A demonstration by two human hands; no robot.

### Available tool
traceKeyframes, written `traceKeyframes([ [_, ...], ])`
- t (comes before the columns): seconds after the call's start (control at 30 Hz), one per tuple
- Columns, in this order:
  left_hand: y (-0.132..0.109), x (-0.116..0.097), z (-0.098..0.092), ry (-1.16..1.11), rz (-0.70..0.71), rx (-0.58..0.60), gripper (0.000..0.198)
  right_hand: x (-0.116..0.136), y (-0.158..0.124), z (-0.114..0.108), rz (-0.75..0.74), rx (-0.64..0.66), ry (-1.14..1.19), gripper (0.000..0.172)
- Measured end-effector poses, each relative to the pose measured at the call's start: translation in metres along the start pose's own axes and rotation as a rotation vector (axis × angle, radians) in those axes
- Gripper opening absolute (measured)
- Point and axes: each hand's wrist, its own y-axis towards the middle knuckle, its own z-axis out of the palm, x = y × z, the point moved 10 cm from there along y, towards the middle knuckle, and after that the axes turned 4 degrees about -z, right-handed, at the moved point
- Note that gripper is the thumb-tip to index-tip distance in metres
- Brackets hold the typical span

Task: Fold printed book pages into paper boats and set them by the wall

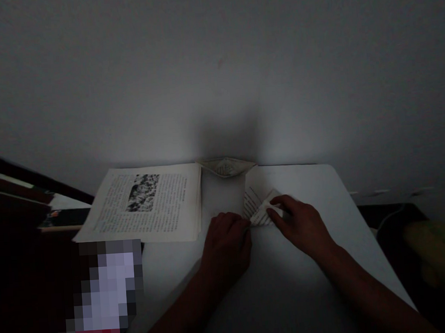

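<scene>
A sheet of printed paper (254,192), partly folded, lies on the white table (298,292). My left hand (227,236) is closed at the sheet's lower left corner, its fingertips pinching the edge. From the right, my right hand (297,217) grips a folded flap of the same sheet between thumb and fingers. Part of the fold is hidden under the right fingers. Behind the sheet, against the wall, sits a folded paper boat (226,167) with its hollow facing me.
A stack of printed pages (172,199) with a dark picture on top lies at the table's left, overhanging its edge. The grey wall (217,76) rises right behind the table. A blurred yellowish thing (438,248) is at the far right. A pixelated patch covers the lower left.
</scene>
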Motion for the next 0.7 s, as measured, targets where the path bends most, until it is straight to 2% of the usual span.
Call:
traceKeyframes([
  [0.1, -0.007, -0.022, 0.012, -0.030, 0.059, 0.077, 0.028, -0.004, 0.001, 0.000, 0.046, 0.009, -0.028, 0.022],
  [0.2, -0.012, -0.036, 0.027, 0.049, 0.102, 0.147, 0.042, -0.006, 0.002, -0.001, 0.080, 0.014, -0.063, 0.023],
  [0.37, -0.013, -0.034, 0.036, 0.111, 0.094, 0.181, 0.047, -0.009, 0.004, -0.004, 0.105, -0.004, -0.028, 0.021],
  [0.7, -0.021, -0.036, 0.031, 0.202, 0.074, 0.191, 0.047, -0.011, 0.004, -0.006, 0.135, -0.031, -0.002, 0.018],
])
